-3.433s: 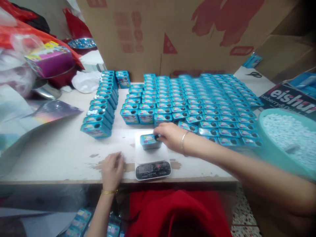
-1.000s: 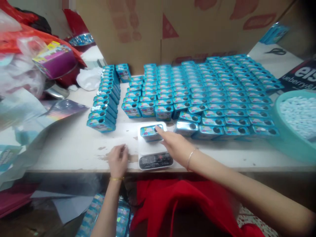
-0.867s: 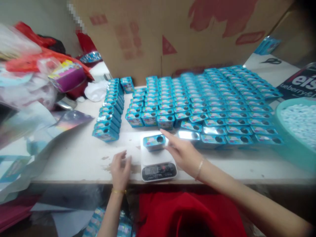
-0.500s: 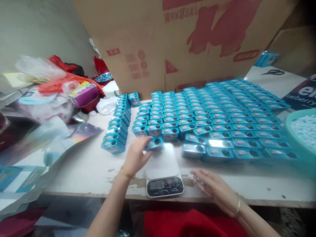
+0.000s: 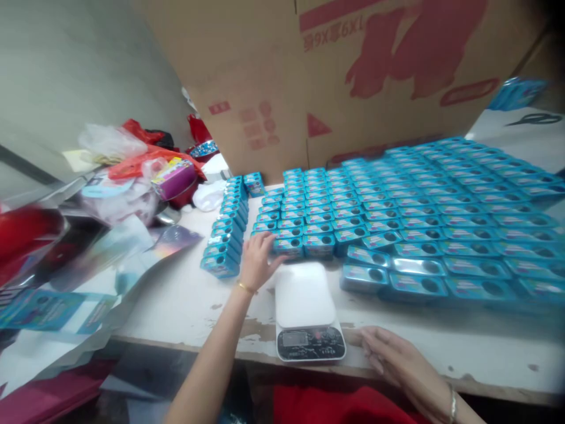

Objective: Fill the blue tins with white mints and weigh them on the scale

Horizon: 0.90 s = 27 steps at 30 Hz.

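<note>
The left hand (image 5: pixel 257 259) now lies at the front-left corner of the block of blue tins (image 5: pixel 397 212), its fingers (image 5: pixel 267 240) curled over a blue tin (image 5: pixel 265 246) that is mostly hidden beneath them and sits pressed against the front row, just beside the tin (image 5: pixel 289 245) next in line. Half a second ago that same hand was carrying the tin away from the scale; a second ago the tin stood on the scale's white platform with the right forefinger at its hole. The digital scale (image 5: pixel 306 312) is now bare on top, its dark display panel toward the worktop (image 5: pixel 185 300) edge, the reading too blurred to make out. The right hand (image 5: pixel 397 365) has drawn back to the near edge of the worktop, just right of the scale's display, palm down with fingers (image 5: pixel 375 347) loosely extended and close together, holding nothing. A separate column of tins (image 5: pixel 225 235) runs along the left of the block. A large cardboard box (image 5: pixel 353 76) with red print stands behind the tins. Plastic bags and a purple box (image 5: pixel 174 179) are heaped at the far left. The view has tilted up and leftward since the earlier frames, so the teal basin of white pellets is out of sight.
</note>
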Available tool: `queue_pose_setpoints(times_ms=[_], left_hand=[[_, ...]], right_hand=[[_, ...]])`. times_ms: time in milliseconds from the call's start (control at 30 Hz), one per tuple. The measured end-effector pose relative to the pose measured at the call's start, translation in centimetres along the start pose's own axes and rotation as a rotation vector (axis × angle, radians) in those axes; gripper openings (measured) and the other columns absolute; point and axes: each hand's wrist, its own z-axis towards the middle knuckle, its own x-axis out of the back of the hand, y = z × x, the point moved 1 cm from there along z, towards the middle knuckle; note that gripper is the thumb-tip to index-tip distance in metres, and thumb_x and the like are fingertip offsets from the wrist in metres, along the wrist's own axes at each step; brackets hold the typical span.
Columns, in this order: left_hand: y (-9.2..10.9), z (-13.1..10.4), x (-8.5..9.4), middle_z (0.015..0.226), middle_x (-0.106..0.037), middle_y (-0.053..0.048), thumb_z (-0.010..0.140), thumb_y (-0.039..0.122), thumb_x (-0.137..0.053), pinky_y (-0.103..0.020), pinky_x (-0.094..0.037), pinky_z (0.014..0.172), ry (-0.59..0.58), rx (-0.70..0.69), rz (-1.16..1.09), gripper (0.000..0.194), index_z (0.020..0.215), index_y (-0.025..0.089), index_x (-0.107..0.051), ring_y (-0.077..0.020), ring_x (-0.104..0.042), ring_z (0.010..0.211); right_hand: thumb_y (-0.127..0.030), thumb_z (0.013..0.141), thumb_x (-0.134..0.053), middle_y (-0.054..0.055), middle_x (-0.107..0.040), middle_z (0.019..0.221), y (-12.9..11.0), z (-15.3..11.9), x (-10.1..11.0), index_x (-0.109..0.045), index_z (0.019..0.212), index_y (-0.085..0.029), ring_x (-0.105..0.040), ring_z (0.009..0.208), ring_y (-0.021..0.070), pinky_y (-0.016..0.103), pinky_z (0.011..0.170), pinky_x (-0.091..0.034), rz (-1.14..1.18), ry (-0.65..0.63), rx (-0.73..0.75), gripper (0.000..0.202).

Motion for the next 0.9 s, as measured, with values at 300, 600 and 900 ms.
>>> queue_pose_setpoints(times_ms=[300,600,900], left_hand=[[-9.1,-8.5,5.7,0.126,-0.052,-0.014,0.079,0.035,-0.063,-0.046,-0.035,0.089,-0.095,0.198,0.379,0.023,0.098,0.023,-0.061,-0.0331,-0.046,0.114],[-1.1,-5.0,9.4,0.110,-0.058,-0.010,0.090,0.033,-0.047,-0.038,-0.044,0.081,-0.048,0.004,0.132,0.017,0.083,0.021,-0.057,-0.0242,-0.056,0.096],[8.6,0.0,5.5,0.088,-0.060,-0.007,0.088,0.030,-0.053,-0.032,-0.044,0.070,-0.394,-0.250,-0.110,0.012,0.091,0.018,-0.053,-0.0205,-0.056,0.080]], right_hand=[[-0.033,0.054,-0.087,0.007,-0.066,0.098,-1.5,-0.4,0.4,-0.071,0.093,-0.017,-0.061,0.093,0.0164,0.016,0.076,-0.052,0.322,0.015,-0.166,0.046],[-0.033,0.065,-0.081,0.007,-0.064,0.091,-1.5,-1.1,-1.2,-0.069,0.092,-0.013,-0.058,0.075,0.0111,0.018,0.065,-0.048,0.301,-0.080,-0.079,0.035],[-0.039,0.064,-0.080,0.004,-0.062,0.075,-2.1,-2.3,-1.0,-0.067,0.092,-0.011,-0.051,0.060,0.0074,0.018,0.051,-0.036,0.150,-0.098,-0.007,0.041]])
